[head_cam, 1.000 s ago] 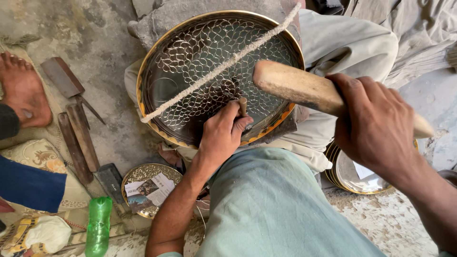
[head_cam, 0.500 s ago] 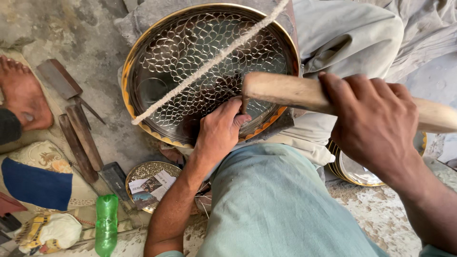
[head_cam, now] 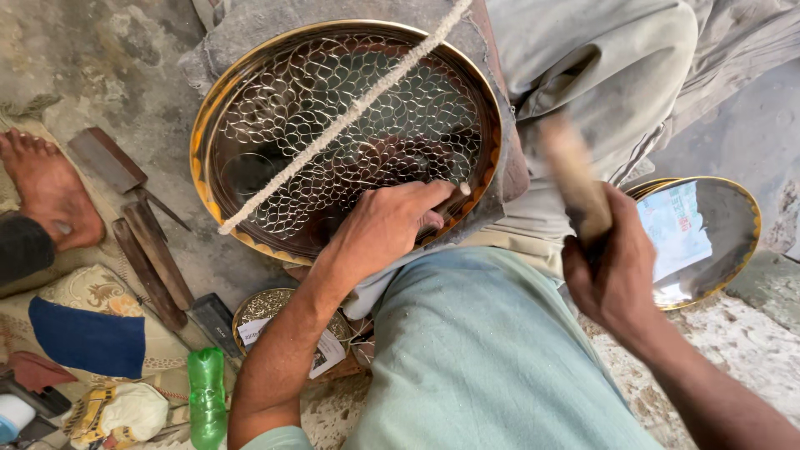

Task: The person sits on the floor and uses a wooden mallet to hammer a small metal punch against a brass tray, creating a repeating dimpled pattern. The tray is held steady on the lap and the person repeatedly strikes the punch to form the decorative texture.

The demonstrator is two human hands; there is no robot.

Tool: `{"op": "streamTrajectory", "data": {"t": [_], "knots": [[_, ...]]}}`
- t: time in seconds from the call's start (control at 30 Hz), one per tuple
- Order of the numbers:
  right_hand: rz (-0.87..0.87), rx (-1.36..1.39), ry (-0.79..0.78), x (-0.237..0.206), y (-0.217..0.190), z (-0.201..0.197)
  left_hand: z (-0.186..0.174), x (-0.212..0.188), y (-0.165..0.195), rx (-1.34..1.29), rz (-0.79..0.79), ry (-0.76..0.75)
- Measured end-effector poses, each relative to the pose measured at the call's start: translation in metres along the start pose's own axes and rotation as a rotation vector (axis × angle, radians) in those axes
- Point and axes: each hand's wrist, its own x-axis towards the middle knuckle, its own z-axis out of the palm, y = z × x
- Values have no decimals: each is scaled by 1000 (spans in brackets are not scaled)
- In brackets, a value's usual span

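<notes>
While gripping a thin metal punch (head_cam: 461, 190) against the patterned face, left hand (head_cam: 390, 223) closed tight, knuckles resting low on the right part of the round brass tray (head_cam: 250, 100). Tray propped tilted on a grey-clothed knee, gold rim all round, dark centre covered in a bright scale-like engraved net. Pale twisted rope (head_cam: 346, 115) stretched diagonally across the tray from upper right to lower left, lying on its face. Right hand (head_cam: 615, 268) up beside the tray, fist wrapped round a wooden mallet (head_cam: 573, 177), head blurred with motion, just right of the punch and not touching it. Behind that hand, on the ground at the right, a second round brass tray (head_cam: 717, 242) with a plain shiny centre, well apart from the first. Lower left: green plastic bottle (head_cam: 206, 398) standing on the floor, near a small patterned round tin (head_cam: 275, 310) with paper on top. Further left, wooden-handled tools (head_cam: 146, 250) lying side by side on the stone floor, and another person's bare foot (head_cam: 46, 190) at the far left edge, near those tools.
</notes>
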Motion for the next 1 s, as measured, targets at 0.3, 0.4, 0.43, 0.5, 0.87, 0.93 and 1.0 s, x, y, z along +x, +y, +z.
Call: {"op": "streamTrajectory", "data": {"t": [0.3, 0.4, 0.43, 0.5, 0.87, 0.93, 1.0], "knots": [[-72, -27, 132, -29, 26, 31, -7, 2, 6, 34, 71, -161], [-154, -160, 164, -26, 29, 30, -6, -14, -2, -20, 109, 19], [-141, -94, 202, -23, 29, 28, -5, -20, -4, -90, 121, 168], [4, 249, 179, -13, 28, 23, 2, -34, -7, -199, 78, 393], [-428, 19, 92, 55, -43, -13, 37, -54, -19, -119, -118, 648], [-473, 56, 53, 67, -62, -17, 37, -54, -17, -122, -147, 626], [-594, -202, 14, 76, -81, -20, 38, -55, -15, -146, -158, 625]]}}
